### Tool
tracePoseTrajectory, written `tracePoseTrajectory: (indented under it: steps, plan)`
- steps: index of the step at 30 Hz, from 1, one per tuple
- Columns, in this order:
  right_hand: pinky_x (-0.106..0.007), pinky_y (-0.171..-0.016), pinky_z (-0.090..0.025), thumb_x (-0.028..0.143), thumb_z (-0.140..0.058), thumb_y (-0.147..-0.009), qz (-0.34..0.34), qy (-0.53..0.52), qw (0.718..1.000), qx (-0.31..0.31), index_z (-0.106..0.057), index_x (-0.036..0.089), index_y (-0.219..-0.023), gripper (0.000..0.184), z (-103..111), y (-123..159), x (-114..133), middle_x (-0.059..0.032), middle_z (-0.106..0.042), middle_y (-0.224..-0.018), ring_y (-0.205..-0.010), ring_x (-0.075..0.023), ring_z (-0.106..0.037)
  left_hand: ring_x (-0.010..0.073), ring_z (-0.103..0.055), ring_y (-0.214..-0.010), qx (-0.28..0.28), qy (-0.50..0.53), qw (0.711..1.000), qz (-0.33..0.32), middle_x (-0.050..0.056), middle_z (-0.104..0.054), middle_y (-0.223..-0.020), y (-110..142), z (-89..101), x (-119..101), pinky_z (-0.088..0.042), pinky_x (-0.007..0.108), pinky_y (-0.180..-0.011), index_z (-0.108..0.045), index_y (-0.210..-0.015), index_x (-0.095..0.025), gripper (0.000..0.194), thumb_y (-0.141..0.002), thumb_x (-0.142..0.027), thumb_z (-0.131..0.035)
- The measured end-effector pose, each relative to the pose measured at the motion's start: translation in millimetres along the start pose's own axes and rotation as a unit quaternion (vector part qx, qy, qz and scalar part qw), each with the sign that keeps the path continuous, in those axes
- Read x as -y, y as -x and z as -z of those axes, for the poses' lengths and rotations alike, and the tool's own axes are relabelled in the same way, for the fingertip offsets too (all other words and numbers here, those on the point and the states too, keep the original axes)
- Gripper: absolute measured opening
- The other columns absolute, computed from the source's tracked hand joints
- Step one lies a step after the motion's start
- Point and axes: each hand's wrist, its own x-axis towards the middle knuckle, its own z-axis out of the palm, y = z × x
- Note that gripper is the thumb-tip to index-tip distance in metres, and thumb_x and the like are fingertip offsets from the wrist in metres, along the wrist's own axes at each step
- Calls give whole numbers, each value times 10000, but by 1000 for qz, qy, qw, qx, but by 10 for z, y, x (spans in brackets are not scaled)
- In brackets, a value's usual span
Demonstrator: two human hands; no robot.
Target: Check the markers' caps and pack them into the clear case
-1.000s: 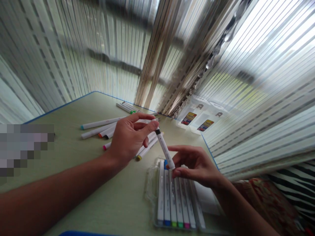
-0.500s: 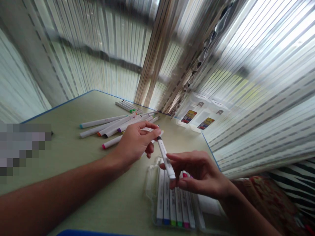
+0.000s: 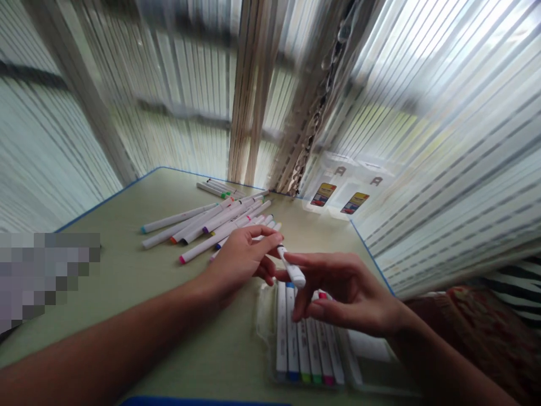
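My left hand (image 3: 247, 254) pinches the dark-banded end of a white marker (image 3: 295, 274) between thumb and fingertips. The marker's other end tilts down toward me, above a clear plastic case (image 3: 262, 316). At the marker, the index fingertip of my right hand (image 3: 346, 293) rests against it, with the middle finger close by. The right thumb stands apart from it. Below, several white markers (image 3: 302, 344) with coloured ends lie side by side in the case, partly hidden by my right hand.
Loose markers (image 3: 198, 225) lie in a pile beyond my left hand, with a smaller group (image 3: 213, 187) near the table's far edge. Clear packaging with labels (image 3: 323, 194) stands at the back right. String curtains (image 3: 186, 129) hang behind the blue-edged table (image 3: 127, 208).
My left hand has moved slightly right and down with the marker. The marker has swung so its free end points more toward me. My right fingers have shifted along it, thumb now apart.
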Motion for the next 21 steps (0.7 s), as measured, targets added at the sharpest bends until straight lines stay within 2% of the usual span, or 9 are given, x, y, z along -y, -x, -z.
tracePoseTrajectory:
  steps: [4, 14, 18, 21]
  plan:
    - [-280, -771, -590, 80, -704, -882, 31, -21, 999, 2, -559, 272, -1431, 600, 11, -18, -18, -49, -759, -915, -838, -167, -753, 91, -611, -488, -11, -20, 1000, -3, -11, -642, -701, -4, -4, 24, -469, 165, -411, -637, -897, -142, 200, -863, -329, -698]
    - [-253, -741, -578, 91, -709, -882, 41, -36, 999, 5, -571, 263, -1419, 580, 36, -18, -36, -60, -730, -974, -844, -166, -753, 101, -597, -481, -7, -40, 999, 6, -9, -633, -670, -9, 5, 29, -483, 174, -379, -653, -913, -134, 197, -877, -324, -691]
    - [-250, -735, -579, 127, -719, -884, 22, -37, 999, 5, -596, 265, -1395, 543, 39, -23, -14, -87, -715, -1092, -848, -165, -754, 74, -585, -489, -9, -17, 999, -27, -10, -646, -698, -24, 23, 24, -500, 164, -437, -659, -914, -135, 211, -869, -335, -711]
    - [-254, -730, -584, 165, -719, -887, 11, -51, 999, 2, -663, 196, -1306, 424, 39, -32, 6, -126, -702, -1161, -827, -156, -743, 61, -562, -475, -30, -29, 996, -81, -18, -643, -687, -26, 45, -7, -483, 150, -434, -675, -949, -137, 234, -853, -341, -738]
